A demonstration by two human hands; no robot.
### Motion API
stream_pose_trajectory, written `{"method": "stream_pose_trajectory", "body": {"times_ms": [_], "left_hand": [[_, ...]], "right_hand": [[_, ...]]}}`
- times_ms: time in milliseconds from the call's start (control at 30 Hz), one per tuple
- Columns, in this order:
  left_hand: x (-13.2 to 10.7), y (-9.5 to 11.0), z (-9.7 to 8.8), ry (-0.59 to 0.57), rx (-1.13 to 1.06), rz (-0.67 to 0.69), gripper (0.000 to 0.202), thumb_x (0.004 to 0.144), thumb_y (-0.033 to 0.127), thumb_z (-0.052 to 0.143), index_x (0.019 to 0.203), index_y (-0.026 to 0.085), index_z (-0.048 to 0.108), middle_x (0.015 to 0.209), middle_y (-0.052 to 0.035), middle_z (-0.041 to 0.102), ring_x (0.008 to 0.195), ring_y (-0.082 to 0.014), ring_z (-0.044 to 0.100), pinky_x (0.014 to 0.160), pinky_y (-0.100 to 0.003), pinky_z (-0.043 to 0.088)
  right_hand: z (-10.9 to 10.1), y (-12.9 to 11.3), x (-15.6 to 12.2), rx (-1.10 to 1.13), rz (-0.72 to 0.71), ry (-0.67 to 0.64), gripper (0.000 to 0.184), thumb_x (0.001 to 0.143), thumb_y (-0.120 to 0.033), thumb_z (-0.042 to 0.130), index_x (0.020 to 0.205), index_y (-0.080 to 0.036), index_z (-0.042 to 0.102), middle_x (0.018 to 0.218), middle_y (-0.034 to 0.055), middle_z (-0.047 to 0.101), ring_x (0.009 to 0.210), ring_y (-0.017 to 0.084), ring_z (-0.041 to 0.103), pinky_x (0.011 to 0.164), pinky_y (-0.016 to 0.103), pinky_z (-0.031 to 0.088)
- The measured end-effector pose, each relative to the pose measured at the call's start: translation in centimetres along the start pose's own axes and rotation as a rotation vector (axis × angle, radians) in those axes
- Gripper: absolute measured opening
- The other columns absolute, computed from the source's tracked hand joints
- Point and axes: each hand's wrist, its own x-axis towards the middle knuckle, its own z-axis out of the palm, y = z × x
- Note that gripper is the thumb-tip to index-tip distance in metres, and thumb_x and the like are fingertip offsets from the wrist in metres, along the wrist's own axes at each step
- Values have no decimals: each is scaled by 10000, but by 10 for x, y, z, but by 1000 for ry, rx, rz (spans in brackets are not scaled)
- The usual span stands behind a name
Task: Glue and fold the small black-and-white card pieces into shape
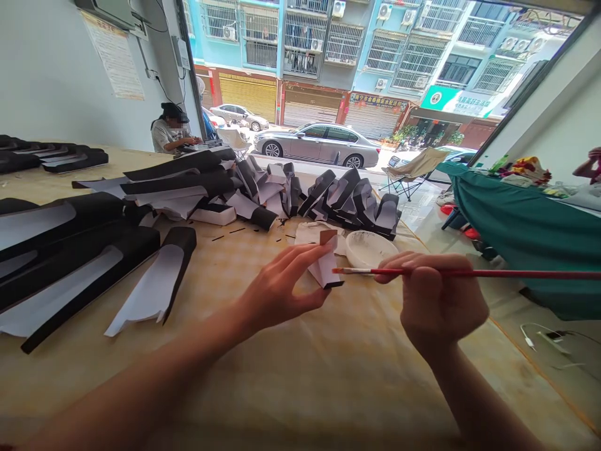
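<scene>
My left hand (282,282) grips a small folded paper piece (323,266), white on its near face with a black lower edge and a brown flap on top. Between the fingers of my right hand (436,300) is a thin red paintbrush (511,274), held level. Its bristle tip points left and meets the white face of the piece, or lies just in front of it; I cannot tell which. Behind my right hand sits a round white bowl (369,249) with dark specks inside. A white sheet (307,232) lies beside the bowl.
Black-and-white folded paper pieces (150,282) are heaped on the left of the table (263,388). More black pieces (352,197) stand at the back. A person (171,134) sits beyond the far edge. To the right are a folding chair (416,169) and a green-draped table (516,232).
</scene>
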Motion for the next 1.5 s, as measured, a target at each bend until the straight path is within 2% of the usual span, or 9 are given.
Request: {"method": "stream_pose_trajectory", "body": {"times_ms": [133,233,367,533,733,933,1133,1367,1500], "left_hand": [[0,1,0,5,6,-4,557,763,188,655,1285,166,462,1160,-103,634,1073,-191,610,936,-310,528],[0,0,0,11,7,6,566,764,196,653,1294,176,456,1161,-100,635,1065,-196,614,926,-320,535],[1,0,0,8,1,20,576,758,193,659,1296,166,455,1163,-106,634,1068,-198,612,927,-322,535],[1,0,0,11,1,12,568,763,186,649,1297,176,455,1163,-102,636,1070,-198,613,931,-324,534],[0,-1,0,5,-7,26,590,754,180,659,1303,165,446,1162,-110,632,1067,-197,610,914,-320,540],[1,0,-1,4,4,35,588,753,174,657,1302,157,445,1165,-109,631,1080,-194,606,931,-318,533],[0,-1,0,13,10,33,591,752,185,658,1303,168,445,1158,-111,635,1061,-200,617,916,-325,540],[0,-1,0,20,11,29,582,755,191,658,1298,172,450,1158,-103,636,1064,-198,614,921,-321,539],[1,0,0,28,13,26,574,745,179,668,1282,155,467,1155,-107,638,1063,-190,613,930,-300,532]], "right_hand": [[1,1,-2,-35,-24,-90,67,868,-163,541,870,-180,605,663,11,648,631,182,676,592,337,555],[-3,3,-1,-111,-11,-25,81,865,-149,541,862,-187,612,653,1,638,593,165,664,573,323,546],[-3,2,0,-31,-76,30,81,863,-149,544,873,-190,614,644,-5,601,558,166,646,565,347,540],[1,3,-3,-23,-49,-129,78,862,-162,543,904,-192,601,669,14,648,645,200,677,568,354,553],[-3,3,1,-84,-78,30,70,852,-165,562,846,-197,624,660,0,607,594,178,661,563,340,548],[-1,0,-2,-81,22,-88,86,865,-154,540,887,-179,620,717,26,665,686,195,687,621,343,552],[-9,5,-1,-38,140,55,116,884,-195,503,854,-185,615,748,18,642,631,172,649,574,337,522],[-5,0,-1,71,5,-183,154,854,-112,465,894,-184,596,756,49,660,701,205,647,617,376,519],[-8,3,3,12,-63,-185,146,834,-104,466,875,-183,582,729,41,658,675,202,638,604,375,512]]}}
